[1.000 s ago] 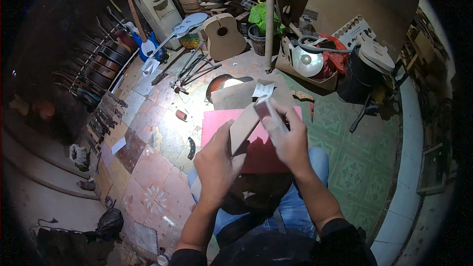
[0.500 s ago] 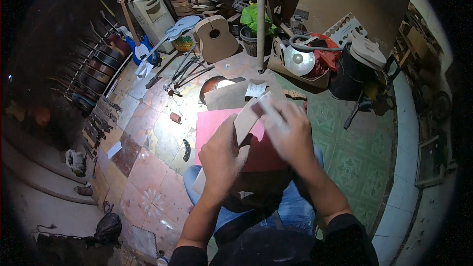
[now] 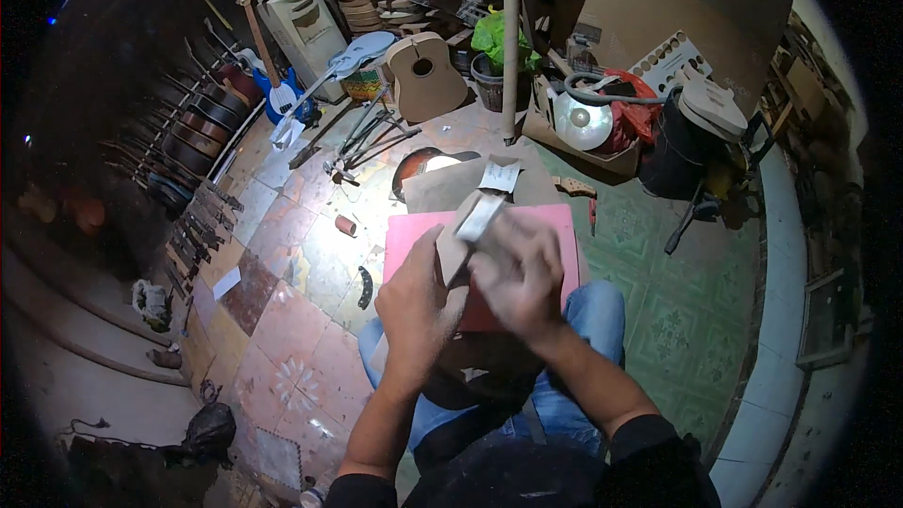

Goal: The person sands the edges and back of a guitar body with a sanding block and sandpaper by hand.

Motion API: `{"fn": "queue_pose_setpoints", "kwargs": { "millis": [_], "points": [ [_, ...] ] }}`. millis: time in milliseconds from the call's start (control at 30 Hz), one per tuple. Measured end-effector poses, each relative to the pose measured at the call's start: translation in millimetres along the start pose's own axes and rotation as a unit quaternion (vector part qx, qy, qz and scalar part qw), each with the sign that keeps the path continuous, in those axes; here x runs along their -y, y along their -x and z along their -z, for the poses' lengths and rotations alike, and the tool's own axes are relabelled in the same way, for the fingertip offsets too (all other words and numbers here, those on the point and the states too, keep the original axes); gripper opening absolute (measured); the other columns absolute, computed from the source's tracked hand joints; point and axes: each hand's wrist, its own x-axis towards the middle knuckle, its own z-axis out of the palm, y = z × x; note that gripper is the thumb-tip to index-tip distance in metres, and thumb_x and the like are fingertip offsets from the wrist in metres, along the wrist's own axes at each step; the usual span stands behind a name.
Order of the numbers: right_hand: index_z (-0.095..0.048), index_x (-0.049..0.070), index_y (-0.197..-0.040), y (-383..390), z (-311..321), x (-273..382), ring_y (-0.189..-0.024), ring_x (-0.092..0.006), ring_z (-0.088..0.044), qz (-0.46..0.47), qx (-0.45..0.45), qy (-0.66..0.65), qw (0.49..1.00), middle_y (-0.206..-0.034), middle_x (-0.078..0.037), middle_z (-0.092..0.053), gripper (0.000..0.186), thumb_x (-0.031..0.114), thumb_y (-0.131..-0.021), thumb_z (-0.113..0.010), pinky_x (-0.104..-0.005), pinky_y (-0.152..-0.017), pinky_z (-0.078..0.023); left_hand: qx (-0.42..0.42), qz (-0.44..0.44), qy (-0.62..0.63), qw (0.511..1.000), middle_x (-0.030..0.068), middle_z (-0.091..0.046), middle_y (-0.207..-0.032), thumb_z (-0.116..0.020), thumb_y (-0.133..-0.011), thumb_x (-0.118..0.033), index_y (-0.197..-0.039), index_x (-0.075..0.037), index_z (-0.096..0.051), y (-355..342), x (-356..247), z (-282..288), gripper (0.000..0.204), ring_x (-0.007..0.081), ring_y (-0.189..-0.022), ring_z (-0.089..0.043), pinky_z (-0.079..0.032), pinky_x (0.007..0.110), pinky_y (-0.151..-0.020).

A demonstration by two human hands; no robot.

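Here, the left hand (image 3: 420, 296) grips a flat tan wooden piece (image 3: 455, 246), fingers wrapped around its lower edge, holding it tilted above the lap. The right hand (image 3: 520, 273) is closed over a small pale block (image 3: 481, 217) pressed against the upper end of that piece — the block is blurred, so its exact shape cannot be told. Both hands hover over a pink sheet (image 3: 555, 230) that lies on the tiled floor (image 3: 301, 254), its near edge hidden behind the hands and the blue-jeaned knees (image 3: 602, 310).

Just beyond the sheet's far edge lies a grey cardboard piece (image 3: 442, 186) with a small white paper label (image 3: 501, 175) resting on its right corner; the print is too small to make out. Further back, toward the right, an open brown cardboard box (image 3: 602, 156) holds a round white dome-shaped object (image 3: 580, 120) and a red bag (image 3: 630, 113). Behind it leans a large flat brown carton (image 3: 649, 9) — and in front of that, a white tray with rows of round holes (image 3: 670, 58). A dark bucket (image 3: 493, 85) by the grey pole (image 3: 511, 38) holds a bright green bag (image 3: 499, 36). A black bin (image 3: 673, 155) stands at the right with a pale unfinished guitar body (image 3: 712, 105) laid across its top. Along the floor's left edge, guitars (image 3: 212, 113) lean in a row.
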Motion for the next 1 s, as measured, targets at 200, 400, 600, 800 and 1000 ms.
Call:
{"fn": "queue_pose_setpoints", "kwargs": {
  "millis": [200,400,600,800,1000],
  "points": [
    [-0.055,0.002,-0.129,8.3,-14.2,12.6,-0.105,-0.0306,-0.065,0.004,-0.018,-0.060,0.998,-0.113,-0.018,-0.064,0.057,0.009,-0.082,-0.086,-0.0404,-0.092,-0.054,-0.032,-0.009,-0.003,0.999,0.0187,-0.073,-0.097,-0.080,-0.075,-0.013,-0.133,-0.013,-0.060,-8.8,7.9,5.1,0.061,0.0410,-0.086,-0.072,-0.056,0.047,-0.072],
    [-0.055,-0.001,-0.129,7.0,-46.2,-6.8,-0.105,-0.0305,-0.065,-0.096,-0.077,-0.085,0.989,-0.117,-0.021,-0.062,0.053,0.005,-0.084,-0.082,-0.0414,-0.094,-0.054,-0.046,0.000,-0.026,0.999,0.0189,-0.068,-0.081,-0.082,-0.068,-0.014,-0.127,-0.008,-0.063,-10.0,9.5,11.2,0.062,0.0375,-0.074,-0.072,-0.056,0.043,-0.071],
    [-0.062,0.003,-0.127,-11.0,-43.1,-17.5,-0.103,-0.0384,-0.063,-0.351,-0.104,-0.295,0.883,-0.110,-0.019,-0.066,0.053,0.013,-0.081,-0.085,-0.0477,-0.088,-0.052,-0.060,-0.024,-0.030,0.997,0.0195,-0.073,-0.099,-0.083,-0.074,-0.015,-0.129,-0.013,-0.063,-6.0,7.8,10.3,0.059,0.0405,-0.085,-0.072,-0.057,0.046,-0.071],
    [-0.059,-0.003,-0.125,4.1,-34.9,-18.0,-0.097,-0.0192,-0.066,-0.157,-0.055,-0.099,0.981,-0.109,-0.014,-0.066,0.044,0.006,-0.087,-0.079,-0.0335,-0.087,-0.055,-0.050,-0.016,-0.024,0.998,0.0188,-0.074,-0.099,-0.084,-0.075,-0.018,-0.128,-0.012,-0.063,-1.7,9.6,14.3,0.057,0.0408,-0.087,-0.073,-0.057,0.046,-0.071],
    [-0.061,-0.004,-0.126,-8.6,-29.2,-15.3,-0.097,-0.0169,-0.067,-0.189,-0.022,-0.220,0.957,-0.107,-0.013,-0.069,0.046,0.025,-0.094,-0.076,-0.0315,-0.088,-0.054,-0.065,0.016,-0.012,0.998,0.0173,-0.077,-0.099,-0.092,-0.066,-0.025,-0.124,-0.008,-0.067,-0.1,22.8,14.0,0.065,0.0290,-0.097,-0.078,-0.058,0.036,-0.083]
  ]
}}
